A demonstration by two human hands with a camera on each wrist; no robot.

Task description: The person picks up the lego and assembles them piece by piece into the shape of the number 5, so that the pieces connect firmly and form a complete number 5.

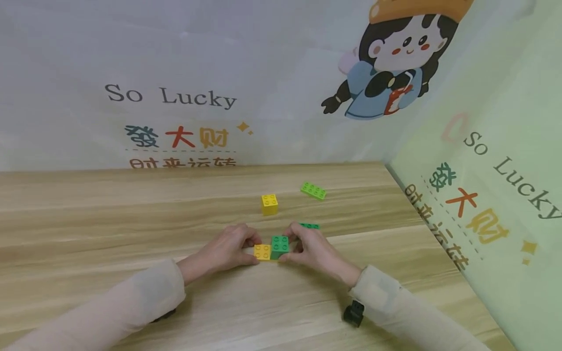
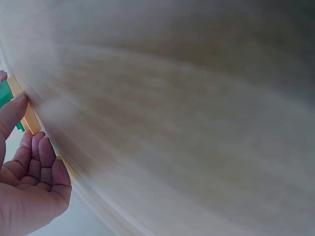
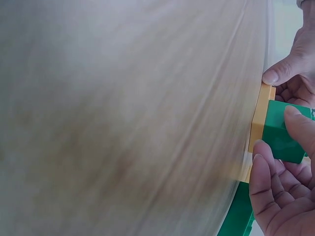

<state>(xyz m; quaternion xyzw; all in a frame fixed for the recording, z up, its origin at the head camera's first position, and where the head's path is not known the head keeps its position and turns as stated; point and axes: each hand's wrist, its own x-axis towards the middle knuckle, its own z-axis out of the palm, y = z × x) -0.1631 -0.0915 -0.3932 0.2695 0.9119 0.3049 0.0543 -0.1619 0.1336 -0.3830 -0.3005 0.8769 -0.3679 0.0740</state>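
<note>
Wood-grain table point(image 1: 110, 219), printed backdrop point(image 1: 175, 73) behind and to my right, five bricks.

Two yellow, three green. My left hand point(image 1: 228, 251) pinches the flat yellow brick point(image 1: 262, 252); my right hand point(image 1: 313, 248) grips the green brick point(image 1: 279, 245) stacked on its right end, so the pair runs left-right. Beyond them stand a yellow cube point(image 1: 270, 204), a lime brick point(image 1: 313, 190) and a green plate point(image 1: 310, 225).

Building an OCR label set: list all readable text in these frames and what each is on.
"So Lucky": back wall backdrop.
"发大财": same backdrop, below it.
Next line of Chinese characters: cut off by the table, unreadable.
"So Lucky": right side backdrop, slanted.
"发大财": right backdrop, below it; the line under is too skewed to read.
Bricks and wrist views: no text.
</note>
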